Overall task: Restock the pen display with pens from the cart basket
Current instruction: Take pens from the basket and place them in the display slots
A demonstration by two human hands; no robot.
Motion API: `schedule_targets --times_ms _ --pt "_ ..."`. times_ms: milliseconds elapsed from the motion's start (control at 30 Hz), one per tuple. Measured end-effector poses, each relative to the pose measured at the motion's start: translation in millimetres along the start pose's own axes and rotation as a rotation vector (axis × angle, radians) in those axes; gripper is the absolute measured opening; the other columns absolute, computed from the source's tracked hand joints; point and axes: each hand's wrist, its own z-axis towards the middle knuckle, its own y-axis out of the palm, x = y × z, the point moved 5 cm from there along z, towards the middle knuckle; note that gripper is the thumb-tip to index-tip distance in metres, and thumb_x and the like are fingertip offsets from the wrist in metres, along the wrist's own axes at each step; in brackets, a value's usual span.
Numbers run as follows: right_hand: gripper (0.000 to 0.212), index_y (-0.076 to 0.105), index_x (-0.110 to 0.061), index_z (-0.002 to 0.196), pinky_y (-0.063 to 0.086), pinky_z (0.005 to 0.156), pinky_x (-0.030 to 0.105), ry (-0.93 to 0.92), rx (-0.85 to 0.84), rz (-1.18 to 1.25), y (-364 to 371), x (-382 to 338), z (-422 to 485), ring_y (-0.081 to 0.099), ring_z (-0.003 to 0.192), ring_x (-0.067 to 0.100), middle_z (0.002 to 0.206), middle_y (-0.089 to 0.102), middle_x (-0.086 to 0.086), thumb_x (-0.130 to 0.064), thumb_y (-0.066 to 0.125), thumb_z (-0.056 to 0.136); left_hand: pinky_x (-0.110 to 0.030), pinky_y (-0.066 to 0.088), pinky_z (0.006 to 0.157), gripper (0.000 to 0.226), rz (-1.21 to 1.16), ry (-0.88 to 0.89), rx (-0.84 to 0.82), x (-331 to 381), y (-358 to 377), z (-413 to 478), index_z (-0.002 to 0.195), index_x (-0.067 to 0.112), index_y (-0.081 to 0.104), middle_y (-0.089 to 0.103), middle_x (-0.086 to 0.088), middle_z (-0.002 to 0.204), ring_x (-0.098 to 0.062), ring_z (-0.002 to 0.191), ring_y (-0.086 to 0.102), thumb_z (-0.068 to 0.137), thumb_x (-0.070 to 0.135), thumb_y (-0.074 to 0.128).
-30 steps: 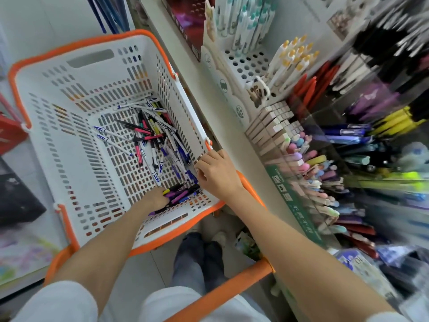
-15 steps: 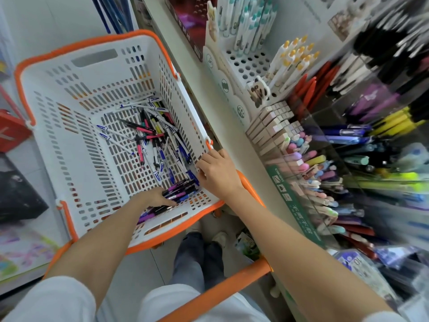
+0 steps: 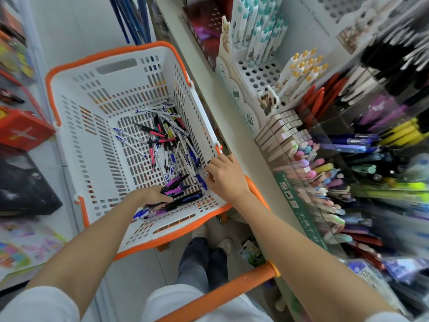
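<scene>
Since earlier, left hand [image 3: 152,196] has bunched pens [image 3: 180,194], gripping them in basket [image 3: 60,101]; right hand [image 3: 224,176] clasps rim. Gathering step; next: lift toward pen display [image 3: 299,206].

The white basket [image 3: 76,126] with the orange rim is carrying the loose stock: a messy pile of pens [image 3: 167,140] lies on its slotted floor, mostly bunched toward the right wall and the near corner. Right beside it runs a cream shelf [image 3: 222,108]. On that sits a white holder [image 3: 257,73] full of holes, with teal-capped pens [image 3: 262,31] stood up at the back and yellow-capped pens [image 3: 299,68] further right. A dark red box [image 3: 204,26] sits further along the shelf. Nearer is a row of little beige boxes [image 3: 281,133] (erasers maybe, it's blurry), and just past them clear bins [image 3: 336,126] crammed with coloured pens.
</scene>
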Motion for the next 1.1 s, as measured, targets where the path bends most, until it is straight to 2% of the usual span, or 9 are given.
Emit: schedule_targets --times_ms 100,233,367,533,733,833,933,1000,1100 --pt "0.01 0.064 -0.018 0.076 0.034 0.072 0.03 -0.005 0.005 -0.002 -1 0 0 0.047 0.073 0.016 0.075 0.059 -0.003 -0.015 0.063 0.085 -0.025 0.042 0.051 0.024 -0.063 0.041 -0.001 2 1 -18 0.101 0.005 0.055 0.055 -0.008 0.067 -0.018 0.053 0.047 0.098 0.028 0.061" --pt "0.01 0.064 -0.018 0.074 0.032 0.071 0.029 -0.009 0.026 -0.016 -3 -1 0 0.047 0.072 0.016 0.074 0.058 -0.003 -0.015 0.065 0.083 -0.023 0.042 0.047 0.018 -0.219 0.059 0.057 -2 1 -39 0.097 0.008 0.05 0.052 -0.007 0.071 -0.013 0.053 0.046 0.1 0.024 0.058" --pt "0.011 0.063 -0.018 0.073 0.035 0.07 0.031 -0.017 0.049 -0.013 -5 -2 0 0.048 0.072 0.016 0.073 0.059 -0.003 -0.013 0.066 0.081 -0.018 0.04 0.044 0.023 -0.518 0.05 0.036 -8 3 -56 0.107 0.006 0.051 0.051 -0.003 0.07 -0.009 0.052 0.04 0.098 0.024 0.062" --pt "0.01 0.065 -0.017 0.073 0.036 0.068 0.031 -0.038 0.075 -0.004 -8 -3 -1 0.051 0.072 0.018 0.074 0.062 -0.003 -0.011 0.069 0.079 -0.015 0.038 0.042 0.026 -0.743 0.084 0.036 -7 5 -76 0.115 0.006 0.05 0.051 -0.003 0.073 -0.008 0.054 0.041 0.099 0.024 0.06" --pt "0.006 0.071 -0.017 0.078 0.036 0.068 0.03 -0.029 0.049 0.012 -8 -5 3 0.055 0.073 0.018 0.077 0.066 -0.003 -0.012 0.07 0.082 -0.014 0.039 0.04 0.025 -0.917 0.251 0.058 16 5 -111 0.108 0.007 0.049 0.051 -0.002 0.071 -0.008 0.054 0.041 0.097 0.027 0.06" --pt "0.019 0.071 -0.016 0.107 0.05 0.077 0.031 0.301 -0.029 0.368 -21 -11 22 0.062 0.089 0.015 0.098 0.07 -0.002 -0.019 0.063 0.091 -0.014 0.039 0.04 0.031 -0.961 0.367 0.047 39 1 -135 0.105 0.008 0.049 0.053 -0.001 0.073 -0.007 0.054 0.042 0.09 0.031 0.063" --pt "0.063 0.041 -0.018 0.145 0.052 0.098 0.039 0.698 -0.185 0.998 -27 -25 48 0.06 0.106 0.016 0.133 0.056 0.004 -0.045 0.063 0.093 -0.014 0.039 0.04 0.029 -0.998 0.447 0.02 59 -4 -151 0.105 0.01 0.048 0.054 -0.001 0.075 -0.007 0.054 0.043 0.091 0.031 0.062" --pt "0.084 0.021 -0.028 0.154 0.05 0.102 0.045 0.803 -0.286 1.319 -28 -38 62 0.061 0.103 0.018 0.146 0.046 0.009 -0.055 0.066 0.089 -0.014 0.038 0.04 0.027 -1.008 0.486 -0.013 72 -6 -161 0.105 0.009 0.049 0.054 -0.002 0.076 -0.007 0.054 0.042 0.093 0.03 0.061" --pt "0.08 0.019 -0.032 0.154 0.053 0.09 0.039 0.766 -0.309 1.475 -34 -47 77 0.063 0.088 0.014 0.128 0.055 0.004 -0.045 0.067 0.092 -0.013 0.038 0.041 0.028 -0.976 0.535 -0.091 88 -4 -175 0.109 0.009 0.049 0.053 -0.002 0.076 -0.007 0.054 0.041 0.091 0.028 0.06"
